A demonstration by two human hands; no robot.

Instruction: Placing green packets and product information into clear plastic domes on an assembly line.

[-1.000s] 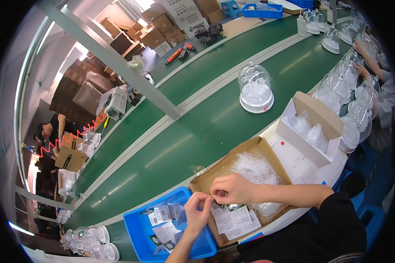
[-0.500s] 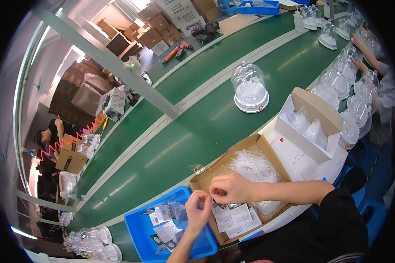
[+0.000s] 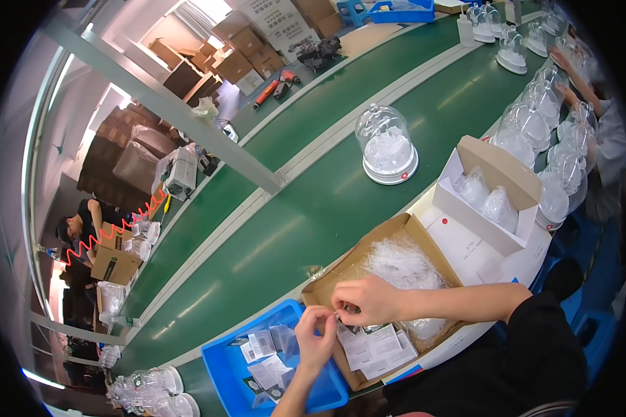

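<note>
Left hand [image 3: 318, 338] and right hand [image 3: 366, 299] pinch one small item together; what it is cannot be told. A loosened grip risks dropping it into the brown cardboard box [image 3: 327, 285].

The item pinched between both hands [image 3: 341, 316] is too small to tell.

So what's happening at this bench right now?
A person at a green conveyor belt has both hands together over a brown box of clear plastic bags. The left hand and right hand pinch something too small to make out. A blue tray of small packets sits at the left, a glass dome on the belt.
</note>
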